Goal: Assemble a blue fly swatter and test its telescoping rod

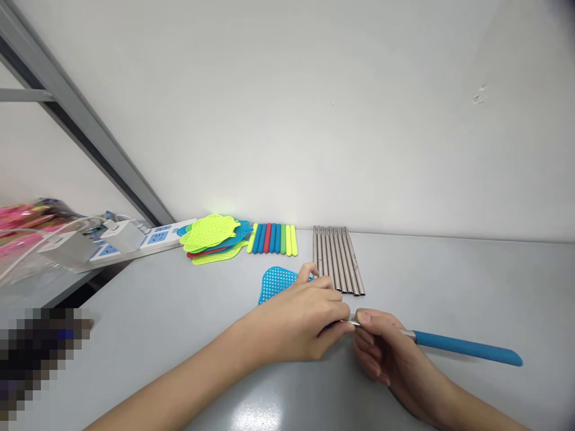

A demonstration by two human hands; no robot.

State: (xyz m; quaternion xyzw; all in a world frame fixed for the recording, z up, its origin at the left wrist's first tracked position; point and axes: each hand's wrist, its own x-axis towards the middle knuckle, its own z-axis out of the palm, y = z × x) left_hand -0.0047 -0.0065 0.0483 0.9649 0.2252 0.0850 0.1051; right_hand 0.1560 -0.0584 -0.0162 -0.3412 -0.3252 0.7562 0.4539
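My left hand (314, 314) is closed around the neck of a blue fly swatter head (276, 284), whose mesh shows beyond the knuckles. My right hand (386, 347) pinches a metal rod that carries a blue handle grip (467, 348) on its far end, pointing right. Between the two hands a short bit of thin metal (354, 324) is visible. Fingers hide where the rod and the swatter head meet, so I cannot tell whether they are joined.
Along the wall lie stacked swatter heads (209, 233) in yellow, blue and red, a row of coloured grips (275, 239) and several metal tubes (336, 257). A power strip (157, 237) with white chargers (123, 236) sits at the left, near plastic-wrapped pink items (27, 227).
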